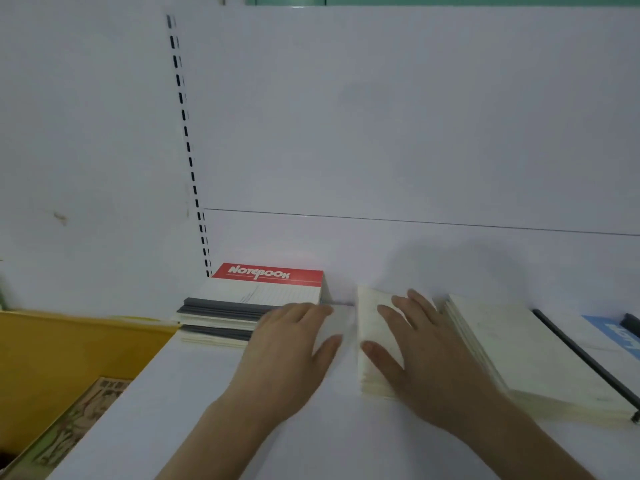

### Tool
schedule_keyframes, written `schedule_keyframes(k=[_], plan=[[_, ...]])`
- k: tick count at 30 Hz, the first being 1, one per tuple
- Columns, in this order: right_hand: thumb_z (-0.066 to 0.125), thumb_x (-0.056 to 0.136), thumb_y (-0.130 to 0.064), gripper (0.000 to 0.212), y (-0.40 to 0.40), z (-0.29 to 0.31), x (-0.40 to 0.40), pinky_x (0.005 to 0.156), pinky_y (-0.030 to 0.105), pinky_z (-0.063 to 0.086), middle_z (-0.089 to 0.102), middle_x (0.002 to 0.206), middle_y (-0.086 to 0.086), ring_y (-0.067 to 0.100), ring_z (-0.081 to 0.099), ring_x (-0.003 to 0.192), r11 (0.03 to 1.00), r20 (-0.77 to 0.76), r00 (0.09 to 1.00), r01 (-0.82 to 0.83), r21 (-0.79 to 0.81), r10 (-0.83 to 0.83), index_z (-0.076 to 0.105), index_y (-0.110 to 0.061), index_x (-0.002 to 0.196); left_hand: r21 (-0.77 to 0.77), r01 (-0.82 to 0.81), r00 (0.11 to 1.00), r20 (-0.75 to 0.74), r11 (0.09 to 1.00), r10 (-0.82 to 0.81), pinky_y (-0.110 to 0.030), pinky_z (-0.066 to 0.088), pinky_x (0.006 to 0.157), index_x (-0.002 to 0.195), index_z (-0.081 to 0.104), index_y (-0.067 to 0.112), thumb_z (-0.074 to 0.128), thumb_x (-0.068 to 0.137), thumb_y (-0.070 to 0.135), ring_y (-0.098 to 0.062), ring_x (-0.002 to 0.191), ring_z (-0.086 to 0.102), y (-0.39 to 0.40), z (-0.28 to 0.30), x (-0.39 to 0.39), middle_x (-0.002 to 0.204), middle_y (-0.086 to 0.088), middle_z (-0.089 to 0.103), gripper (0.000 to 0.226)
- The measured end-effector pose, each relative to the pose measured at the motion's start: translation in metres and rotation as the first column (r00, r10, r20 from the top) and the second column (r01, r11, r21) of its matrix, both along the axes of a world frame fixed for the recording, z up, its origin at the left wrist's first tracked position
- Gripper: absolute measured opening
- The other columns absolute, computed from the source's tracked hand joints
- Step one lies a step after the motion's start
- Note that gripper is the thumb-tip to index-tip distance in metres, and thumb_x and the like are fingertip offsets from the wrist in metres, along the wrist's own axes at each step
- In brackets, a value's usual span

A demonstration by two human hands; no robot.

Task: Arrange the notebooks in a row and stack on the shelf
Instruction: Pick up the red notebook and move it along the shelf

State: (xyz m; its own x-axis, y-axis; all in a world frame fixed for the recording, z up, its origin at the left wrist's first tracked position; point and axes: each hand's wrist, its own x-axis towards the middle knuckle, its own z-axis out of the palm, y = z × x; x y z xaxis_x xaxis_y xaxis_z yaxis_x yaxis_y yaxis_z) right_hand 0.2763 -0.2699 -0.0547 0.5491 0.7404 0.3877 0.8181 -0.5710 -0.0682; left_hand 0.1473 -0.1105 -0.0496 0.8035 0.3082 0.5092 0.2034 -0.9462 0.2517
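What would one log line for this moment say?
left hand: flat by red-topped notebook stack | right hand: resting on small cream notebook pile | white shelf

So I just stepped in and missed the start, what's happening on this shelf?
A person is sorting notebooks on a white shelf. The left hand rests flat against a stack topped by a red-headed notebook at the shelf's left end. The right hand lies with spread fingers on a small cream stack in the middle. A larger cream stack sits just to its right, so a row is forming.
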Motion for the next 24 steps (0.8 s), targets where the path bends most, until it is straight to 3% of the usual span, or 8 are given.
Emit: schedule_keyframes(k=[2, 5, 11, 14, 17, 20, 22, 24], plan=[[-0.002, 0.083, -0.067, 0.085, 0.026, 0.002, -0.016, 0.117, 0.031, 0.004, 0.021, 0.158, -0.001, 0.017, 0.002, 0.148, 0.998, -0.011, 0.999, -0.051, 0.027, 0.052, 0.028, -0.023, 0.149, 0.070, -0.148, 0.988, 0.048, 0.987, 0.144, -0.040, 0.036, 0.111, 0.137, 0.052, 0.022, 0.056, 0.095, 0.045, -0.024, 0.131, 0.050, 0.028, -0.004, -0.008, 0.138, 0.001, 0.056, 0.049], [-0.001, 0.089, -0.061, 0.075, 0.069, 0.003, -0.033, 0.115, 0.028, -0.002, 0.008, 0.161, -0.003, 0.015, -0.004, 0.147, 0.998, -0.031, 0.998, -0.059, 0.032, 0.060, 0.013, -0.024, 0.152, 0.104, -0.340, 0.914, -0.196, 0.935, 0.354, -0.048, 0.016, 0.121, 0.152, 0.028, 0.023, 0.034, 0.097, 0.059, -0.029, 0.148, 0.021, 0.066, -0.008, -0.020, 0.159, -0.004, 0.030, 0.066], [0.021, 0.102, -0.043, 0.053, 0.126, -0.009, -0.046, 0.120, 0.041, 0.011, 0.026, 0.156, 0.004, 0.024, 0.020, 0.143, 0.998, 0.016, 1.000, 0.010, -0.066, -0.009, 0.026, -0.019, 0.149, 0.172, -0.210, 0.925, -0.283, 0.962, 0.252, -0.051, 0.012, 0.121, 0.151, 0.023, 0.025, 0.030, 0.099, 0.057, -0.024, 0.148, 0.016, 0.102, -0.018, -0.040, 0.156, 0.004, 0.028, 0.061], [0.038, 0.101, -0.034, 0.029, 0.125, -0.004, -0.052, 0.106, 0.035, 0.035, 0.065, 0.119, -0.003, 0.019, 0.057, 0.109, 1.000, 0.115, 0.993, -0.012, 0.006, 0.011, 0.061, -0.025, 0.116, 0.118, -0.148, 0.958, -0.229, 0.982, 0.172, -0.047, 0.012, 0.122, 0.149, 0.029, 0.027, 0.033, 0.101, 0.051, -0.021, 0.146, 0.021, 0.110, -0.014, -0.046, 0.153, 0.006, 0.034, 0.054], [0.066, 0.085, -0.026, 0.005, 0.122, 0.006, -0.061, 0.080, 0.033, 0.050, 0.073, 0.087, -0.002, 0.019, 0.065, 0.074, 0.998, 0.214, 0.974, 0.068, 0.007, -0.067, 0.068, -0.025, 0.090, 0.007, -0.107, 0.988, -0.114, 0.994, 0.107, -0.044, 0.016, 0.123, 0.147, 0.035, 0.026, 0.040, 0.101, 0.043, -0.020, 0.147, 0.021, 0.113, -0.012, -0.052, 0.153, 0.005, 0.035, 0.049], [0.081, 0.069, -0.019, 0.021, 0.120, 0.015, -0.078, 0.067, 0.035, 0.054, 0.071, 0.075, 0.003, 0.024, 0.065, 0.063, 0.990, 0.251, 0.958, 0.130, 0.057, -0.141, 0.068, -0.019, 0.085, -0.090, -0.024, 0.975, 0.217, 0.996, 0.043, -0.042, 0.041, 0.112, 0.133, 0.051, 0.022, 0.058, 0.095, 0.027, -0.022, 0.135, 0.043, 0.106, -0.009, -0.060, 0.140, 0.002, 0.051, 0.039], [0.076, 0.071, -0.018, 0.014, 0.116, 0.021, -0.097, 0.060, 0.034, 0.055, 0.070, 0.070, 0.005, 0.024, 0.065, 0.058, 0.972, 0.309, 0.937, 0.100, 0.215, -0.165, 0.069, -0.015, 0.084, -0.177, 0.005, 0.927, 0.369, 0.984, 0.061, -0.039, 0.049, 0.102, 0.134, 0.049, 0.023, 0.057, 0.095, 0.033, -0.019, 0.126, 0.051, 0.095, -0.004, -0.064, 0.135, 0.004, 0.055, 0.041], [0.056, 0.086, -0.023, 0.017, 0.116, 0.021, -0.119, 0.060, 0.030, 0.053, 0.071, 0.073, 0.003, 0.021, 0.065, 0.059, 0.949, 0.336, 0.931, 0.033, 0.313, -0.143, 0.070, -0.014, 0.087, -0.464, 0.067, 0.952, 0.294, 0.883, 0.082, -0.034, 0.049, 0.098, 0.146, 0.033, 0.031, 0.041, 0.094, 0.057, -0.012, 0.122, 0.054, 0.083, 0.008, -0.065, 0.137, 0.011, 0.054, 0.059]])
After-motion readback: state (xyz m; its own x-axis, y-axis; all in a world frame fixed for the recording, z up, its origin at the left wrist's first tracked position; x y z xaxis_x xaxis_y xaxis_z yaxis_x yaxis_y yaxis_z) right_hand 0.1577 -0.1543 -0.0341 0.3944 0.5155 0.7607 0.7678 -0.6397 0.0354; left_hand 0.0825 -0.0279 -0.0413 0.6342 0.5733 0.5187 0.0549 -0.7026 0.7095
